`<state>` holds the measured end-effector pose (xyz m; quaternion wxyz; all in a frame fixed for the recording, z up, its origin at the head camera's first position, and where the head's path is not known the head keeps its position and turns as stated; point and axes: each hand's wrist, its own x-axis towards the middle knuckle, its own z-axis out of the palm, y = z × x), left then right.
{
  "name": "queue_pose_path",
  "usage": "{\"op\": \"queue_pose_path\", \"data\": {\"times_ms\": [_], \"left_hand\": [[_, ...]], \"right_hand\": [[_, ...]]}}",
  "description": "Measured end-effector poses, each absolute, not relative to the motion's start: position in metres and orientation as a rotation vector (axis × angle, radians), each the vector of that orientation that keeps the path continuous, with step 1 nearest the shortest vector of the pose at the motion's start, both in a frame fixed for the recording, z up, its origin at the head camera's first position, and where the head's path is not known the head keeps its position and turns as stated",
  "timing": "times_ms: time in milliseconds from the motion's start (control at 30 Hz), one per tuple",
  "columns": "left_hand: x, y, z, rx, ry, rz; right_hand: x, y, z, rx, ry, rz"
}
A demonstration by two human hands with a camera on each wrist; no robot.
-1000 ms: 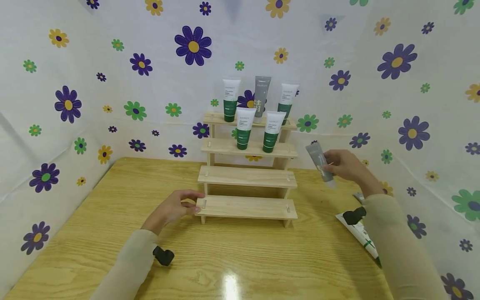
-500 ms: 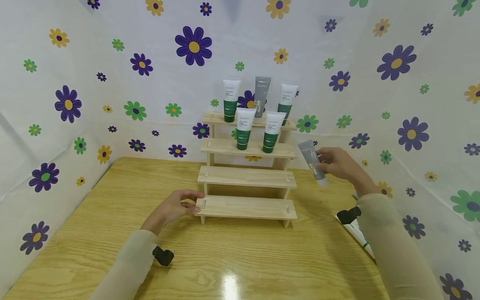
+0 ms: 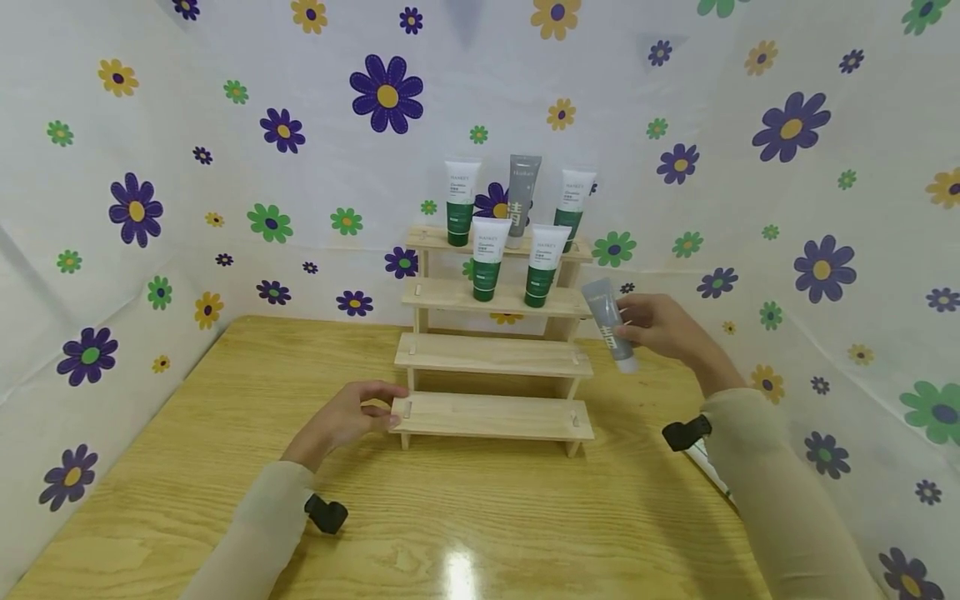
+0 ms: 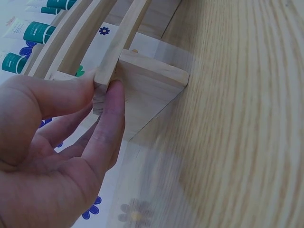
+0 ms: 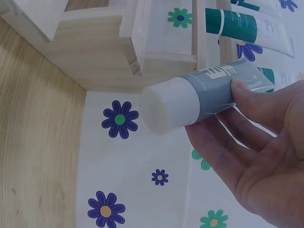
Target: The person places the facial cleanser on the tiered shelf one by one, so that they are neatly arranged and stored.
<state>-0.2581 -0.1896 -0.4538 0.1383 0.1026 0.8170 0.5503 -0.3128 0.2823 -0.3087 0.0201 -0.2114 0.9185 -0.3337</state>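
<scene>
My right hand (image 3: 660, 327) pinches a grey squeeze tube (image 3: 611, 325) with a white cap, tilted cap-down, just right of the wooden step shelf (image 3: 491, 352). In the right wrist view the tube's white cap (image 5: 166, 105) points toward the shelf's side, thumb on one face and fingers beneath. My left hand (image 3: 358, 415) grips the left end of the lowest step, thumb above and fingers below, as the left wrist view shows. Two white-and-green tubes (image 3: 490, 260) stand on the second step from the top. On the top step a grey tube (image 3: 522, 198) stands between two more white-and-green tubes (image 3: 462, 202).
The shelf stands on a wood-grain table (image 3: 465, 508). A white tube (image 3: 708, 467) lies at the right, partly hidden by the right sleeve. A flower-printed white cloth (image 3: 315, 167) hangs behind and at both sides. The two lower steps bear no tubes.
My right hand has carried the grey tube left, closer to the shelf's right side, and the tube has turned a little more upright. My left hand stays on the lowest step.
</scene>
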Motion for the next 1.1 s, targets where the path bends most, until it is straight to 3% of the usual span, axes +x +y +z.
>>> {"op": "queue_pose_path", "data": {"times_ms": [1100], "left_hand": [[-0.257, -0.190, -0.452, 0.306, 2.372, 1.579]], "right_hand": [[-0.315, 0.224, -0.299, -0.711, 2.808, -1.140]]}}
